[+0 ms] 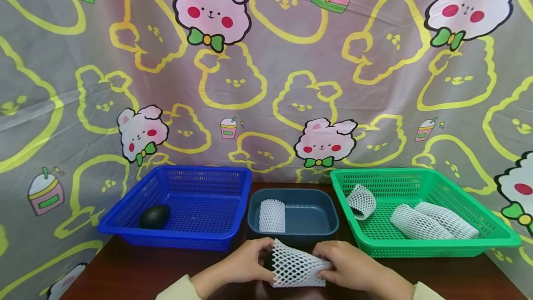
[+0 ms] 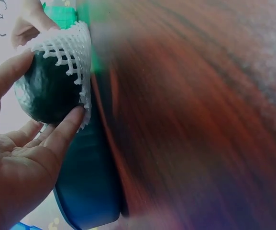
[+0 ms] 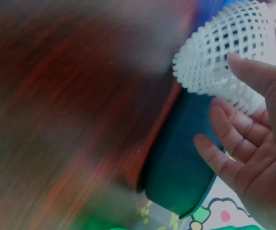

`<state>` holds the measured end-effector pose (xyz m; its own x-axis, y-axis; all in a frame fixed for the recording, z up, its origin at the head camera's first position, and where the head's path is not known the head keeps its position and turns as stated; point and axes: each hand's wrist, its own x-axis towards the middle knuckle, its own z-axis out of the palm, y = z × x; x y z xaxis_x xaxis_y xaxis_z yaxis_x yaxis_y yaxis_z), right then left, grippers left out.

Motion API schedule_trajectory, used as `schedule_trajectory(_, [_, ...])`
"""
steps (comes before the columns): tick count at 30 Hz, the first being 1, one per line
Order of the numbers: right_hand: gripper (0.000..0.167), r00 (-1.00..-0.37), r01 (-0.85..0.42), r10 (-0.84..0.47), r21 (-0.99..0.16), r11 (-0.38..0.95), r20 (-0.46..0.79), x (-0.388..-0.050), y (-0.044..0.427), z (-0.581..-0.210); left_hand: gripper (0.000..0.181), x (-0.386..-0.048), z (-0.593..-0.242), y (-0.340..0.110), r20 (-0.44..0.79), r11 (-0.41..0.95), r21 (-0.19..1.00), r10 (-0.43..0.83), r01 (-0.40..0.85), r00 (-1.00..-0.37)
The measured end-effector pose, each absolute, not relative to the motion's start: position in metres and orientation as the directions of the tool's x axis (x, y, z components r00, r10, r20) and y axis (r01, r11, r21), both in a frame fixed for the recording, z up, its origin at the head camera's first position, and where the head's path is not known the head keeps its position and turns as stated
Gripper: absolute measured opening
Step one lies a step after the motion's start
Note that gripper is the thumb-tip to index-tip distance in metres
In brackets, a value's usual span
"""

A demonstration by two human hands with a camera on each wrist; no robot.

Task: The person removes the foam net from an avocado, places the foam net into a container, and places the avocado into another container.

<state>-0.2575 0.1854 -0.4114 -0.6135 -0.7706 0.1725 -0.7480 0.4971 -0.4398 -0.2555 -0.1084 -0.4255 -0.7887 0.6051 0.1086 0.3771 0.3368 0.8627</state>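
A dark green avocado (image 2: pixel 49 91) sits partly inside a white foam net sleeve (image 1: pixel 296 266), its bare end facing my left hand (image 1: pixel 243 263). The thumb and fingers of that hand grip the avocado around this bare end, with fingertips at the sleeve's rim. From the other side, my right hand (image 1: pixel 351 264) pinches the narrower end of the sleeve between thumb and fingers. In the right wrist view the net (image 3: pixel 238 40) bulges over the dark fruit. Both hands are just in front of a dark blue-grey basin (image 1: pixel 310 214).
Another foam net (image 1: pixel 272 216) lies in the basin's left half. To the left, a blue basket (image 1: pixel 200 203) holds a loose avocado (image 1: pixel 155 217). On the right stands a green basket (image 1: pixel 385 226) with several foam nets (image 1: pixel 420 222). A patterned curtain (image 1: pixel 266 82) hangs behind.
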Motion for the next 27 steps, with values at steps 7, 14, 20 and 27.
schedule_trajectory(7, [0.054, -0.682, -0.675, -0.728, -0.441, 0.591, 0.068, -0.257, 0.173, -0.402, 0.05, -0.255, -0.425, -0.107, 0.123, 0.33, 0.858, 0.61, 0.393, -0.783])
schedule_trajectory(14, [0.064, -0.661, -0.699, -0.748, -0.406, 0.589, 0.054, -0.255, 0.157, -0.399, 0.05, -0.254, -0.424, -0.105, 0.129, 0.321, 0.859, 0.62, 0.4, -0.774])
schedule_trajectory(20, [0.057, -0.633, -0.729, -0.772, -0.377, 0.571, 0.055, -0.257, 0.15, -0.4, 0.05, -0.255, -0.426, -0.105, 0.127, 0.326, 0.853, 0.63, 0.409, -0.767])
schedule_trajectory(27, [0.046, -0.631, -0.737, -0.773, -0.362, 0.571, 0.066, -0.257, 0.147, -0.401, 0.05, -0.255, -0.427, -0.106, 0.137, 0.314, 0.855, 0.632, 0.413, -0.763])
